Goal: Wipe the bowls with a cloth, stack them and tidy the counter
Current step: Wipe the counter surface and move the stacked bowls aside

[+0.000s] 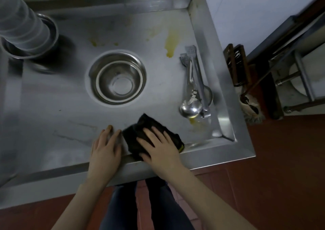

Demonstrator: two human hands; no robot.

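A steel bowl (117, 77) stands upright in the middle of the steel counter (52, 106), with a second bowl nested inside it. A tall stack of bowls (24, 26) rises at the far left corner. A dark cloth (139, 133) lies near the counter's front edge. My right hand (158, 147) presses flat on the cloth with straight fingers. My left hand (105, 145) rests flat on the bare counter just left of the cloth, holding nothing.
A ladle (190, 106) and tongs (197, 78) lie along the counter's right side. Yellow stains (171, 43) mark the far surface, and another stain lies near the ladle (195, 122). Brown crates (236, 64) and a metal rack (299, 71) stand on the red floor to the right.
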